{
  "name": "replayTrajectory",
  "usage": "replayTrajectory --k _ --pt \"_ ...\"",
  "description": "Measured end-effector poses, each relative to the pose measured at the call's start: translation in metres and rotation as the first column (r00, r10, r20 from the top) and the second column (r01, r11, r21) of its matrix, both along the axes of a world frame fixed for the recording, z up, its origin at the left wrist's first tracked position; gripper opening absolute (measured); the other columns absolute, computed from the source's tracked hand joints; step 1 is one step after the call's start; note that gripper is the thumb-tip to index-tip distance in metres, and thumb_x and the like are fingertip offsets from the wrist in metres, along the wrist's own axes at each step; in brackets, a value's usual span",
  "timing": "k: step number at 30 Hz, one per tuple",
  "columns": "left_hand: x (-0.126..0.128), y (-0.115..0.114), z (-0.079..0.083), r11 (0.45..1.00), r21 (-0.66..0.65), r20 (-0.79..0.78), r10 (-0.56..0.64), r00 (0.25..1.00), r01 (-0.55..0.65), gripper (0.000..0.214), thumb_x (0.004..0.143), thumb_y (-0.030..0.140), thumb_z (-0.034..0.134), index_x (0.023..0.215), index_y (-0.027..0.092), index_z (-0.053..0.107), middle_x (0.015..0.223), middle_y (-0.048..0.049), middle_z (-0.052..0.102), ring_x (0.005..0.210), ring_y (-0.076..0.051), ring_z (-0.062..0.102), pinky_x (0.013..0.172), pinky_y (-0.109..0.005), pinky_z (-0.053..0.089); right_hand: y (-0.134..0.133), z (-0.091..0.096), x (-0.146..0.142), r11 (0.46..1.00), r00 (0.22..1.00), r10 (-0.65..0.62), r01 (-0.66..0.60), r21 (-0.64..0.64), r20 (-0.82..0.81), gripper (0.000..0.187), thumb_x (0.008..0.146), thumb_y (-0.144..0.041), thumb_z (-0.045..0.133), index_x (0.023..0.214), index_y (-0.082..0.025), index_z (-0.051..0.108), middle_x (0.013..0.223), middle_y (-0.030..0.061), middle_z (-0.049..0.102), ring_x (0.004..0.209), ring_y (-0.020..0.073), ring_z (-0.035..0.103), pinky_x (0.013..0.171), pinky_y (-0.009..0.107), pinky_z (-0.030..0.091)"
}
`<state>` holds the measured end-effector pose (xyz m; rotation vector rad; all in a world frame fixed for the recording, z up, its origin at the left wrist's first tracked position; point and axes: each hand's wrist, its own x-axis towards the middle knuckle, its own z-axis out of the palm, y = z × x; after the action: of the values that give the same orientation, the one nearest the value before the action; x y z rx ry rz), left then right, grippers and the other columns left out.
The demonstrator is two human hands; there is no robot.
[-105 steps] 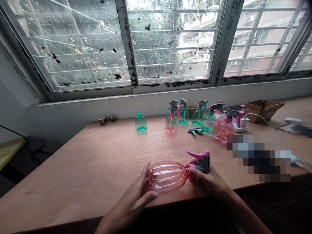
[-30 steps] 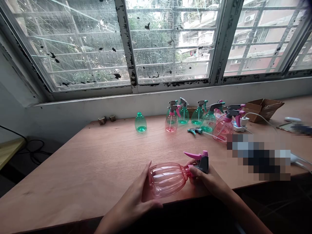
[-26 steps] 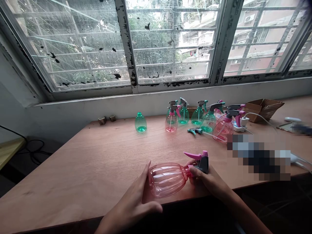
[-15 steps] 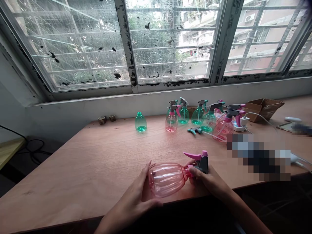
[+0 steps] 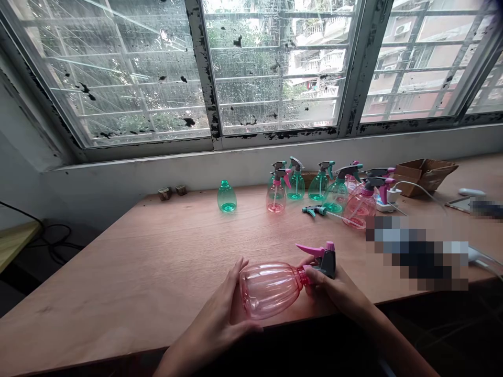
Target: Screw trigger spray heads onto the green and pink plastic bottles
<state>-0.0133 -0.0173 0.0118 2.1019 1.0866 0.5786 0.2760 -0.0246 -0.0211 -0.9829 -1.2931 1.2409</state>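
A clear pink spray bottle (image 5: pixel 271 291) lies on its side in my hands, above the table's front edge. Its base points left, and its grey spray head with a pink trigger (image 5: pixel 312 250) points right, trigger upward. My left hand (image 5: pixel 231 309) cups the base, thumb below and fingers behind it. At the neck, my right hand (image 5: pixel 328 288) is closed around the pink collar, thumb in front; its other fingers are partly hidden. Farther back stands a green bottle without a spray head (image 5: pixel 227 198). A loose teal-and-grey spray head (image 5: pixel 314 211) lies to its right.
Several green and pink spray bottles (image 5: pixel 318 186) stand at the back right of the wooden table (image 5: pixel 129 272). Beyond them are a white power strip (image 5: pixel 385 205) and an open cardboard box (image 5: pixel 426 175). Two small blocks (image 5: pixel 165 193) sit near the wall, and a pixelated patch covers the right side.
Almost nothing differs. Both hands keep their hold, and the pink bottle has shifted only very slightly.
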Motion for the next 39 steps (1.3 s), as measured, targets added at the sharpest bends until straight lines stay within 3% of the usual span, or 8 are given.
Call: replayTrajectory --k 3,8,13,17,22,29,33,39 --pt "-0.0019 0.0010 -0.0015 1.000 -0.007 -0.003 -0.024 1.000 0.024 0.113 0.077 0.044 0.081 0.159 0.031 0.004 0.167 -0.0083 0.017 0.151 -0.033 0.019 0.125 -0.049 0.017 0.0003 0.0002 0.0002 1.000 1.000 -0.010 0.010 -0.002 0.006 0.034 0.088 -0.051 0.068 0.096 -0.019 0.060 0.056 -0.0037 0.065 0.047 0.0151 0.060 0.049 0.027 0.045" --pt "-0.0064 0.0002 0.0025 0.996 -0.082 0.028 -0.014 1.000 0.017 0.087 0.094 0.048 0.060 0.159 0.031 0.005 0.167 -0.0049 0.016 0.152 -0.031 0.017 0.125 -0.050 0.015 0.0002 -0.0006 0.0002 1.000 1.000 -0.010 0.010 -0.007 0.002 0.033 0.088 -0.051 0.068 0.096 -0.019 0.060 0.056 -0.0037 0.065 0.047 0.0149 0.060 0.049 0.027 0.045" --pt "-0.0029 0.0004 0.0024 0.997 -0.072 0.011 0.001 1.000 0.000 0.100 0.086 0.040 0.073 0.158 0.034 0.004 0.167 -0.0042 0.014 0.152 -0.032 0.018 0.125 -0.050 0.017 0.0002 -0.0007 0.0005 1.000 1.000 -0.008 0.008 0.007 0.008 0.033 0.089 -0.051 0.067 0.096 -0.019 0.060 0.058 -0.0034 0.065 0.047 0.0146 0.060 0.048 0.026 0.045" --pt "-0.0031 0.0012 0.0002 0.998 -0.061 0.027 -0.025 0.999 0.027 0.110 0.080 0.045 0.079 0.159 0.033 0.004 0.167 -0.0062 0.016 0.151 -0.034 0.019 0.124 -0.049 0.018 -0.0001 0.0000 -0.0001 1.000 1.000 -0.010 0.010 -0.006 0.003 0.034 0.087 -0.051 0.069 0.096 -0.019 0.060 0.058 -0.0035 0.065 0.046 0.0145 0.060 0.047 0.026 0.045" --pt "-0.0066 0.0004 0.0010 0.996 -0.085 0.105 -0.029 0.994 0.038 0.083 0.096 0.050 0.055 0.159 0.032 0.004 0.166 -0.0050 0.019 0.152 -0.030 0.020 0.125 -0.048 0.016 -0.0003 0.0006 -0.0012 1.000 1.000 -0.011 0.011 -0.020 -0.010 0.036 0.087 -0.052 0.069 0.097 -0.019 0.059 0.058 -0.0035 0.065 0.047 0.0142 0.060 0.048 0.026 0.046" --pt "-0.0006 -0.0027 0.0049 0.999 -0.052 0.027 0.009 1.000 -0.008 0.101 0.084 0.039 0.074 0.158 0.033 0.007 0.167 -0.0039 0.016 0.152 -0.032 0.019 0.125 -0.049 0.017 -0.0014 0.0013 -0.0001 0.999 1.000 -0.009 0.008 -0.033 -0.021 0.037 0.086 -0.053 0.070 0.095 -0.019 0.060 0.057 -0.0034 0.065 0.047 0.0148 0.061 0.049 0.027 0.046" --pt "0.0003 -0.0022 0.0032 0.999 -0.045 0.029 -0.009 1.000 0.011 0.113 0.075 0.045 0.083 0.158 0.033 0.007 0.167 -0.0046 0.017 0.152 -0.034 0.018 0.125 -0.049 0.017 -0.0019 0.0016 0.0000 0.999 1.000 -0.015 0.014 -0.038 -0.016 0.037 0.085 -0.053 0.070 0.096 -0.019 0.060 0.057 -0.0032 0.065 0.047 0.0152 0.061 0.049 0.027 0.046" --pt "-0.0056 -0.0006 0.0047 0.997 -0.062 0.063 -0.035 0.997 0.039 0.079 0.096 0.054 0.054 0.158 0.030 0.013 0.167 -0.0039 0.015 0.153 -0.031 0.014 0.125 -0.048 0.014 -0.0003 0.0016 -0.0012 0.999 1.000 -0.021 0.022 -0.031 0.007 0.038 0.086 -0.054 0.068 0.095 -0.019 0.060 0.057 -0.0031 0.065 0.047 0.0153 0.061 0.050 0.027 0.046"
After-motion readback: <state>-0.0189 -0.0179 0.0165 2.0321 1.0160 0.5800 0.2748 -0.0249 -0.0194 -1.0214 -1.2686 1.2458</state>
